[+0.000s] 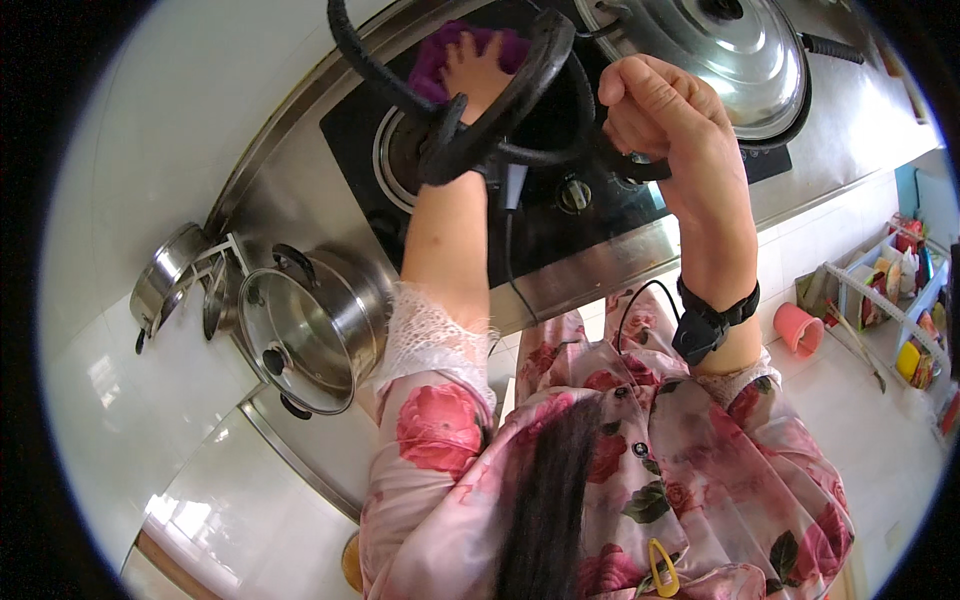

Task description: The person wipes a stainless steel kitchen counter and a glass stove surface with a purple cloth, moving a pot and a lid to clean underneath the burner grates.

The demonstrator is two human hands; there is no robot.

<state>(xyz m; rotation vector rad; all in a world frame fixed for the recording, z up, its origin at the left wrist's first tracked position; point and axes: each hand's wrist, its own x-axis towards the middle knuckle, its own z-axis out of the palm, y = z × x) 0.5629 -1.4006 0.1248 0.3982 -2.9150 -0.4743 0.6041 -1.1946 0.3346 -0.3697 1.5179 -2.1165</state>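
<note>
My left hand (480,75) lies with its fingers spread over a purple cloth (431,67), pressing it against the far part of the black glass cooktop (352,142). In my right hand (664,109) is a black pan support (510,112), its curved ring and prongs raised over the cooktop and crossing in front of my left wrist. Below the support, the left burner (390,165) is partly hidden. A control knob (576,195) shows near the cooktop's front edge. Each wrist carries a strapped black device with a cable; the left one is mostly covered.
A large lidded steel pan (765,82) stands on the cooktop's right side, handle pointing right. Left of the cooktop are a steel pot with a glass lid (307,337) and a rack (232,255) holding cookware. On the floor are a pink bucket (796,330) and a storage shelf (889,304).
</note>
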